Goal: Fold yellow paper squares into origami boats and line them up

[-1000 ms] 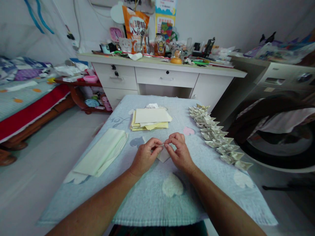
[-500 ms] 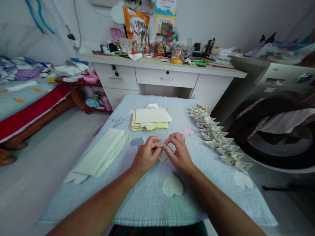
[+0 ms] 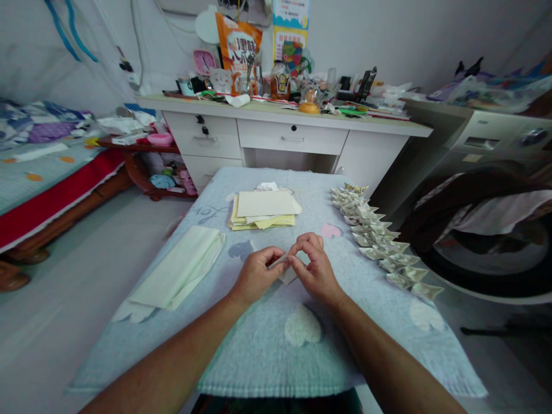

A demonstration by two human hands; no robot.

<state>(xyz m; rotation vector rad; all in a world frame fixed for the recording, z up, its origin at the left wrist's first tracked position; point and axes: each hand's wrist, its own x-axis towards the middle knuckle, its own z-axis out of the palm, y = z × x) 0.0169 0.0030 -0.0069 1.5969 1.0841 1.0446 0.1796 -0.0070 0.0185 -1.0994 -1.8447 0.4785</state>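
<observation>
Between my hands is a small piece of folded paper (image 3: 288,275), partly hidden by the fingers. My left hand (image 3: 257,275) pinches its left side between thumb and fingers. My right hand (image 3: 314,267) pinches it at the upper edge, thumb against forefinger. Both hands are just above the cloth, close together. Beyond them lies a stack of cream and yellow paper sheets (image 3: 265,206). To the left rests a larger pale folded bundle of paper (image 3: 179,267). Rows of folded paper boats (image 3: 379,238) run along the right side.
A blue patterned cloth (image 3: 259,351) covers the table. Behind it stands a white desk (image 3: 293,129) crowded with a jar (image 3: 280,80), an orange snack bag (image 3: 238,54) and other items. A washing machine (image 3: 495,149) is at the right, a bed (image 3: 47,172) at the left.
My left fingers have shifted and curled lower along the folded paper, showing more of its upper left edge. My right hand stays nearly in place, still pinching.
</observation>
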